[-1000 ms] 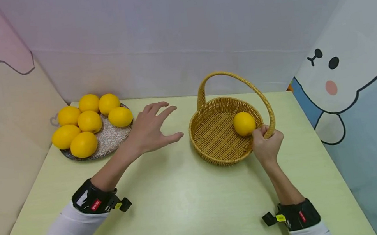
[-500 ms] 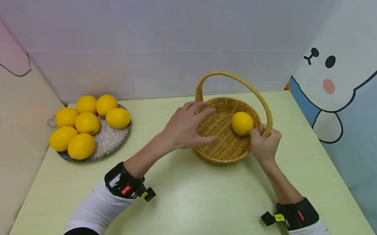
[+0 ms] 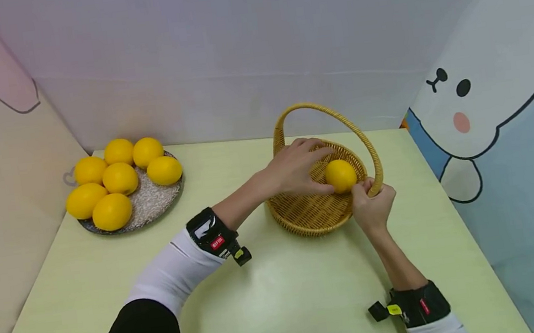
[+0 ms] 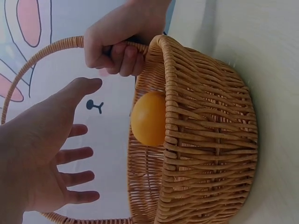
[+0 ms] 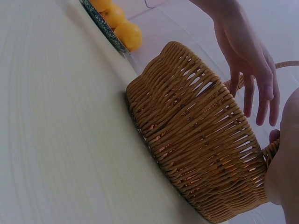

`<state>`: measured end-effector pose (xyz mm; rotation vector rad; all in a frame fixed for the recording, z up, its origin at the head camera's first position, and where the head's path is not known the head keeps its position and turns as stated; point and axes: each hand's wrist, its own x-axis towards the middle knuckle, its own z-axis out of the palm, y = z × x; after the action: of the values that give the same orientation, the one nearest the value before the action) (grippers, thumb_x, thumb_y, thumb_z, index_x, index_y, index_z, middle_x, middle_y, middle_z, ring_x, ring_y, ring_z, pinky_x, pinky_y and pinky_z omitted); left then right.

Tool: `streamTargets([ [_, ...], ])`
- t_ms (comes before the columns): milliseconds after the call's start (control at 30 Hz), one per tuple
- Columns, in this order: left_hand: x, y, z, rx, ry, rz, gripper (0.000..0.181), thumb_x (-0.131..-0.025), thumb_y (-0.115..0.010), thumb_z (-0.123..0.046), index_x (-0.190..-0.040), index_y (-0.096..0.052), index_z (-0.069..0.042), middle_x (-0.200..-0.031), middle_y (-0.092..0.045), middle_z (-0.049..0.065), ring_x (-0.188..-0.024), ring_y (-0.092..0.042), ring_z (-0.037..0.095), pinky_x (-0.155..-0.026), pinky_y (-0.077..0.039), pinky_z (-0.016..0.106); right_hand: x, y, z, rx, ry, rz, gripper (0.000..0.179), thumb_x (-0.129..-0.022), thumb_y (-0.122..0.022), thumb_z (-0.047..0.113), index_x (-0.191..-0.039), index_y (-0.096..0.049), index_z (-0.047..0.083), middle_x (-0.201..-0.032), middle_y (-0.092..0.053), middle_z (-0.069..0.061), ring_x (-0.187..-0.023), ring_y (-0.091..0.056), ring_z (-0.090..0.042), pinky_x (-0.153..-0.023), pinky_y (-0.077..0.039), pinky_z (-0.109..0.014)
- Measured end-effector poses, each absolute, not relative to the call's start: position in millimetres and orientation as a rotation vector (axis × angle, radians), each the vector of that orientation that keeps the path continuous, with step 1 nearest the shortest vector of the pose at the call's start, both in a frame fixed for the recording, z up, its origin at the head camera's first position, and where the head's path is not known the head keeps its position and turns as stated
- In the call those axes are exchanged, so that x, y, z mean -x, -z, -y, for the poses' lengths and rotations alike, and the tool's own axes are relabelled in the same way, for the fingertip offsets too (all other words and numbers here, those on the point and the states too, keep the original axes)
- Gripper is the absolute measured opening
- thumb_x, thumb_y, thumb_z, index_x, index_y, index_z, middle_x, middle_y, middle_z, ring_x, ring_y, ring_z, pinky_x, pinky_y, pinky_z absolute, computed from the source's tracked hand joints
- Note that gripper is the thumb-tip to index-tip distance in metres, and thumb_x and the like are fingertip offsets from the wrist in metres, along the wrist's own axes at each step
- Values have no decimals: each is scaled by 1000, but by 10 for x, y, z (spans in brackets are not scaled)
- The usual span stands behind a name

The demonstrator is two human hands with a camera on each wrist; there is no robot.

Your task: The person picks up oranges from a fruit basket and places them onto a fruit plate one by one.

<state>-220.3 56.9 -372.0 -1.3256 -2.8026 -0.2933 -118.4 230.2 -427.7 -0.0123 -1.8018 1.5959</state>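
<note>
A round wicker basket (image 3: 303, 217) with a tall arched handle (image 3: 322, 111) stands on the table; one yellow lemon (image 3: 340, 176) lies inside, toward its right side. My right hand (image 3: 373, 206) grips the handle's base at the right rim, fingers curled round it in the left wrist view. Over the basket reaches my left hand (image 3: 297, 169), fingers spread and thumb apart, nothing held. Its fingertips are close to the lemon in the head view. From the left wrist, a gap shows between the left hand (image 4: 42, 144) and the lemon (image 4: 148, 119).
At the table's back left, a speckled plate (image 3: 153, 202) carries several yellow lemons (image 3: 112, 211). A white backdrop (image 3: 215, 73) rises behind the table (image 3: 283, 298), with a cartoon-printed panel (image 3: 524, 185) on the right.
My left hand has moved right, from beside the plate to above the basket near the lemon, fingers still spread. My right hand keeps its grip on the handle.
</note>
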Motion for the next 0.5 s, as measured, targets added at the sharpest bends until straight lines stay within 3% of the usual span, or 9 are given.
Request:
streamTargets([
  [267, 2373, 3801, -839, 1366, 402, 2860, 92, -83, -63, -75, -159, -44, -26, -155, -43, 2, -135, -43, 22, -108, -42, 38, 1197, 4278, -2334, 0, -1561, 1823, 37, -79, -48, -19, -49, -33, -3, -43, -32, 14, -37, -22, 1, -32, -13, -14],
  [500, 2426, 3921, -1025, 1390, 525, 2960, 89, -86, -69, -64, -160, -41, -24, -158, -40, 2, -139, -37, 21, -108, -42, 36, 1189, 4285, -2325, 13, -1588, 1809, 37, -79, -48, -19, -51, -31, -3, -45, -31, 14, -38, -22, 2, -33, -12, -15],
])
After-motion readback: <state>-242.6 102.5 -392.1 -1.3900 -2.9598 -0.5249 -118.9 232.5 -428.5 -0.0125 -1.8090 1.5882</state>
